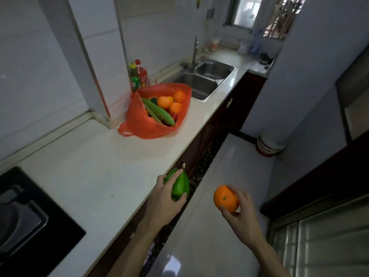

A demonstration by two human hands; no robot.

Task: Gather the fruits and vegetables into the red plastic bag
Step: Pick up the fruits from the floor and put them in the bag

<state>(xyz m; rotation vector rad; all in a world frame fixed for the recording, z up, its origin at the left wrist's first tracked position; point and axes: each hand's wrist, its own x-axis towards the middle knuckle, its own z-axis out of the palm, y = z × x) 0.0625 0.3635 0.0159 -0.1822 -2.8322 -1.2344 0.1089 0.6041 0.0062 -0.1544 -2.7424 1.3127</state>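
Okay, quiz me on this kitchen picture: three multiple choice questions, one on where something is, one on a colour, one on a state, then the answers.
1. Where is the red plastic bag?
A. On the counter beside the sink
B. On the stove
C. On the floor

2. What colour is the pepper in the left hand?
A. Red
B. Green
C. Yellow

3. What is the right hand doing?
A. Lying flat on the counter
B. Hanging empty
C. Holding an orange

Answers: 1 A, the bag stands on the white counter by the sink. 2 B, the pepper is plainly green. 3 C, the right hand grips the orange in the air.
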